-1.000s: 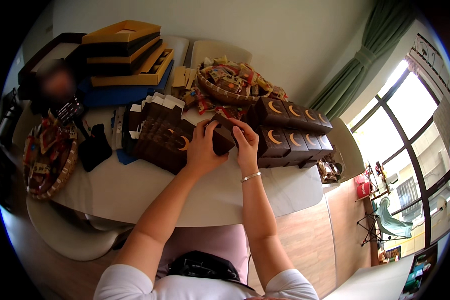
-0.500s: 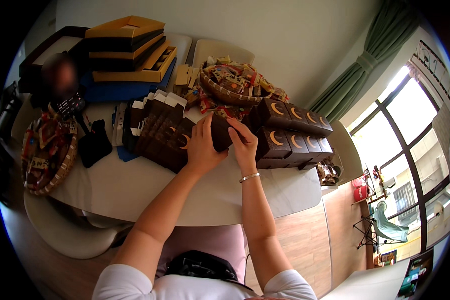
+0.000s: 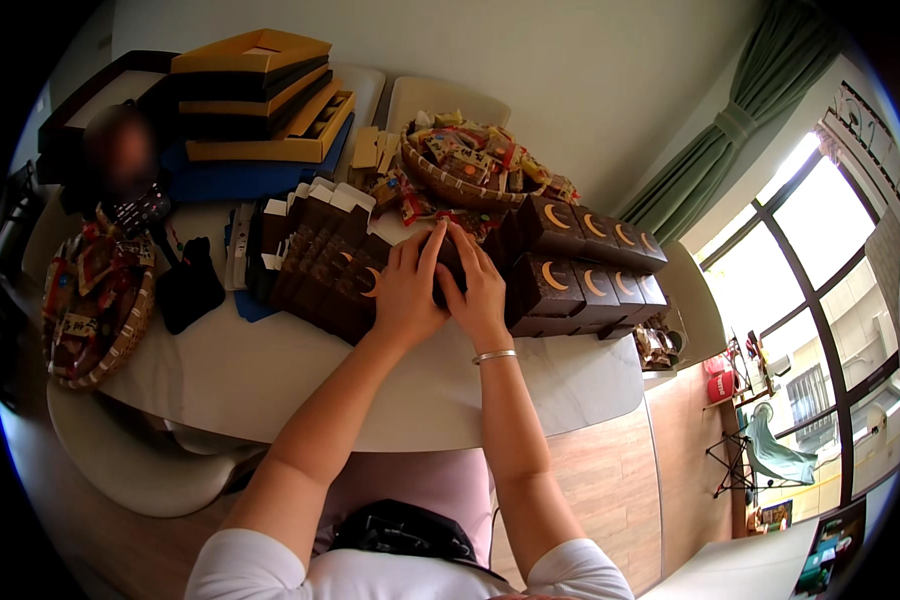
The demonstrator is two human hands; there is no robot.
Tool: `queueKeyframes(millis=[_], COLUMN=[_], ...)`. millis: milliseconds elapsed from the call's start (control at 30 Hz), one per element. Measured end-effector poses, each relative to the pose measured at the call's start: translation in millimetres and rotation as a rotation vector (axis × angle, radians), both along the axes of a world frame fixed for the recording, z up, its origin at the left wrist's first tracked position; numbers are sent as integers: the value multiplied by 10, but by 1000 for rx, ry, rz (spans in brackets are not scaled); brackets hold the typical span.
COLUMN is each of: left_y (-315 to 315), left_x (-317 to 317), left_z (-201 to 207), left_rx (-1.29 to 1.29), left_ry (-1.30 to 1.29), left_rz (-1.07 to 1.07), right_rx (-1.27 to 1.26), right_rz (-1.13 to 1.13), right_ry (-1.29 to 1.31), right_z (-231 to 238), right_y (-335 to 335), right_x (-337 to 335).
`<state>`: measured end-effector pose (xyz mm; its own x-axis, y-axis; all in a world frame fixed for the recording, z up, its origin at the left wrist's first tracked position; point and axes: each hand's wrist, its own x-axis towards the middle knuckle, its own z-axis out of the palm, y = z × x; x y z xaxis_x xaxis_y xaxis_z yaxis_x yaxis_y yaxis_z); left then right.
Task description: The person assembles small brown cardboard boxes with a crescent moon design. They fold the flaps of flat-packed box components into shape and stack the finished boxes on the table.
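Both hands are closed around a small dark brown box (image 3: 455, 264) in the middle of the table, and they cover most of it. My left hand (image 3: 408, 292) grips its left side. My right hand (image 3: 480, 290) wraps the right side, its fingers reaching over the top towards the left fingertips. Directly left stands a row of dark cartons (image 3: 320, 258) with white flaps raised at the far end. Close by on the right, several closed dark boxes (image 3: 562, 287) with golden crescents are stacked in layers.
Wrapped snacks fill a woven basket (image 3: 470, 182) behind the boxes and another basket (image 3: 100, 320) at far left. Black and gold trays (image 3: 260, 140) are piled at the back left. A black pouch (image 3: 192, 288) lies on the white table (image 3: 240, 375). A person (image 3: 120, 160) is at far left.
My right hand has shifted slightly left and its fingers now lie over the box's top. The left fingers have moved inward over it too. The surrounding stacks stay put.
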<state>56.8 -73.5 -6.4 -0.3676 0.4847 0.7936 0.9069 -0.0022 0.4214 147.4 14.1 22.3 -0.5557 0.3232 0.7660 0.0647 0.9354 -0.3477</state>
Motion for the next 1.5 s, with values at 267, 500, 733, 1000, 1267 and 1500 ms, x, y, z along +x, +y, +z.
queueKeyframes(millis=[267,500,733,1000,1267,1500], left_y=[-23,-57,-5,-60,-25,32], left_x=[34,19,-28,-190,-234,-195], left_z=[-1,73,-15,-8,-33,-9], left_rx=[11,98,69,346,317,291], left_ry=[-67,-278,-274,-1695,-1525,-1401], left_rz=[-59,-187,-195,-1287,-1115,-834], right_rx=[89,-253,-209,-296,45,38], right_rz=[-23,168,222,444,72,54], right_ry=[-21,288,220,100,58,99], right_z=[-75,50,-3,76,73,44], right_y=[45,-54,59,92,13,47], right_x=[-8,26,59,84,61,46])
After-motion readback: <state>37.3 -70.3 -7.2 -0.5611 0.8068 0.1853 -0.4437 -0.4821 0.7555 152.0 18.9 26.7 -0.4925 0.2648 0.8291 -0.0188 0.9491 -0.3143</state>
